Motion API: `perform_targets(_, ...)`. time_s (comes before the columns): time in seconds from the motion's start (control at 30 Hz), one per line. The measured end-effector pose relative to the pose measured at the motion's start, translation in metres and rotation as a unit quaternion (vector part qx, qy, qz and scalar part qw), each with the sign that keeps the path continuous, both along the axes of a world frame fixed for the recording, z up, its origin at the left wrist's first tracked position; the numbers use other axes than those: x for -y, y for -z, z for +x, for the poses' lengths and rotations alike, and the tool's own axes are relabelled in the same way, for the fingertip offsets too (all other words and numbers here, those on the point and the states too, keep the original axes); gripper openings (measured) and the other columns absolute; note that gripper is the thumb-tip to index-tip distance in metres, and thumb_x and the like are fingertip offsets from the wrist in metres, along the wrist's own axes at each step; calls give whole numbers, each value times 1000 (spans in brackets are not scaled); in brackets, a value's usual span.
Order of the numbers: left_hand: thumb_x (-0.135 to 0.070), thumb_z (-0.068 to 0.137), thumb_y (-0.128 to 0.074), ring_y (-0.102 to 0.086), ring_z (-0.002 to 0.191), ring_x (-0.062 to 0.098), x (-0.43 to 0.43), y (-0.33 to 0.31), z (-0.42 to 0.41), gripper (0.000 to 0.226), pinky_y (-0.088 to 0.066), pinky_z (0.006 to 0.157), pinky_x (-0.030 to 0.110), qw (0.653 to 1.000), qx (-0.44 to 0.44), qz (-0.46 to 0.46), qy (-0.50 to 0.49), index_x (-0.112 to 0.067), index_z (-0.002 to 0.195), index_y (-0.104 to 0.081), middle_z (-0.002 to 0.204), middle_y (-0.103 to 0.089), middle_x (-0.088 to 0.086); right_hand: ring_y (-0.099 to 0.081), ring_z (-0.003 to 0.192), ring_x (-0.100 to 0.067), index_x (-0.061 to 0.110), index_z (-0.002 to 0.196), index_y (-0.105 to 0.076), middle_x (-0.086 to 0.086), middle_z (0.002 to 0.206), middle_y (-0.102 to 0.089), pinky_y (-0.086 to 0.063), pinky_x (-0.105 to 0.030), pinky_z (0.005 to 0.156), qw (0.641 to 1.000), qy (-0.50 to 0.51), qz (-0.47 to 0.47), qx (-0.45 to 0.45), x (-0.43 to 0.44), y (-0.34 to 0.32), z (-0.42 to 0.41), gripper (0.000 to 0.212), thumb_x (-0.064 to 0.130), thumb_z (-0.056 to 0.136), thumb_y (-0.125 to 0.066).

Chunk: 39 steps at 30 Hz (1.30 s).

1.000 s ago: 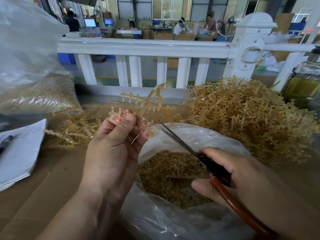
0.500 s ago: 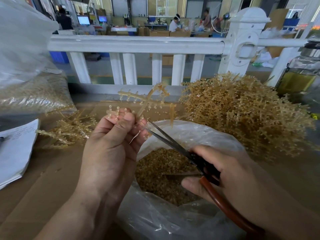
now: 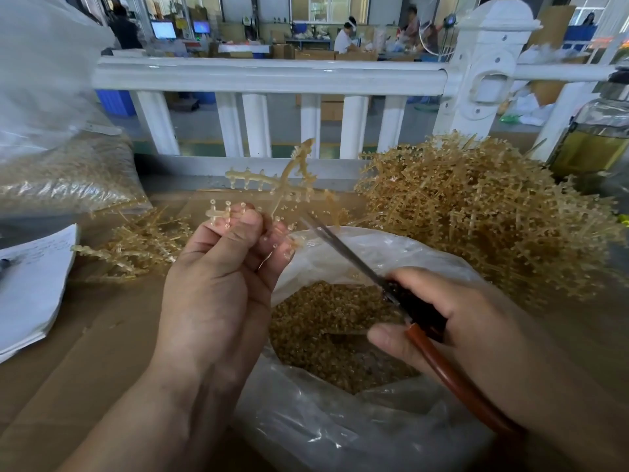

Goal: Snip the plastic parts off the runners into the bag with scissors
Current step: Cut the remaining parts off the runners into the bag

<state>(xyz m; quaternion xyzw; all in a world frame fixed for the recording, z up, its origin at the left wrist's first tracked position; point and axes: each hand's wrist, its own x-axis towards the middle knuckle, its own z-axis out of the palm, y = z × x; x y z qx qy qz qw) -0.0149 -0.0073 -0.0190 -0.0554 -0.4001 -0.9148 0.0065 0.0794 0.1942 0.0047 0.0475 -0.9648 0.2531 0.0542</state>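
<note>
Runner [image 3: 282,185], head view: pinched at its lower end by the fingertips of the left hand [image 3: 221,284], stem rising up and away from the fingers, toothed side arms spreading left and right, small parts hanging off them. Held just above the far rim of the bag [image 3: 340,420], open on the counter [image 3: 85,352] and part-filled with snipped parts [image 3: 326,321]. Right hand [image 3: 452,321] wrapped round the handles of the scissors [image 3: 343,253], blades nearly together. Long axis slanting up and left from that hand, tips just beside the left fingertips and under the runner's right-hand arm. Likely next: a short push along that same slant onto the nearest part. Worth minding: tips very close to the fingers. Big heap of runners [image 3: 476,216] to the right, smaller heap [image 3: 143,243] to the left.
</note>
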Motion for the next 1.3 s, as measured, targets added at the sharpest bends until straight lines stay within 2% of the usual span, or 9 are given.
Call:
perform_targets(0.1,-15,83,-69,-67,73,12,0,-1,1,3,-57,72,25,1000,-6,-4,-10,-17,83,-67,82,-67,2,-61,79,10,51,117,-51,30,91,-60,-46,-10,64,1000,-4,-28,-2,0,-4,1,60,88,72,-42)
perform_targets(0.23,-12,83,-68,-67,74,14,-2,-3,5,8,-57,72,25,998,-36,-19,-44,-16,82,-61,83,-66,3,-61,81,6,51,117,-45,22,86,-64,-51,-19,64,1000,-4,11,1,2,-1,0,60,89,70,-39)
perform_targets(0.43,-11,81,-70,-66,84,22,-4,-8,10,19,-56,80,30,989,-92,-51,-106,-23,73,-57,89,-62,7,-54,92,13,57,122,-38,29,87,-62,-47,-8,66,999,4,47,-19,3,2,0,65,91,68,-35)
perform_targets(0.6,-7,86,-70,-67,83,21,-5,-9,12,16,-57,84,32,982,-118,-62,-134,-19,80,-60,89,-63,6,-60,81,1,46,112,-52,17,85,-64,-49,-21,69,999,4,36,-17,1,0,1,62,89,70,-37)
perform_targets(0.73,0,92,-65,-67,84,21,-4,-9,10,26,-57,84,33,981,-122,-53,-139,-21,78,-61,88,-65,1,-60,75,3,46,108,-56,20,80,-63,-49,-21,62,999,4,48,-15,2,-2,1,59,89,71,-38)
perform_targets(0.87,-1,91,-65,-66,85,22,-4,-11,9,32,-57,86,33,982,-125,-43,-134,-26,71,-63,84,-65,-2,-61,74,4,41,105,-59,20,80,-64,-49,-22,66,998,1,48,-31,3,-3,1,60,87,72,-38)
perform_targets(1.07,-10,84,-67,-69,82,19,-2,-9,4,10,-58,80,29,995,-67,13,-70,-14,85,-58,88,-64,6,-61,67,2,34,99,-64,17,75,-63,-48,-22,68,998,-7,38,-47,3,-3,1,58,81,73,-44)
perform_targets(1.2,-17,79,-70,-70,82,17,-2,-7,2,10,-60,79,33,999,-1,33,-14,-20,83,-61,86,-67,2,-59,68,4,37,100,-62,20,75,-61,-48,-19,62,997,-6,46,-63,4,0,1,56,82,72,-43)
perform_targets(1.3,-22,79,-70,-71,82,15,-1,-4,0,5,-60,78,32,999,31,15,-3,-25,79,-67,84,-70,-1,-59,65,5,36,97,-63,19,66,-60,-47,-18,65,995,-12,55,-82,5,2,0,49,78,76,-46)
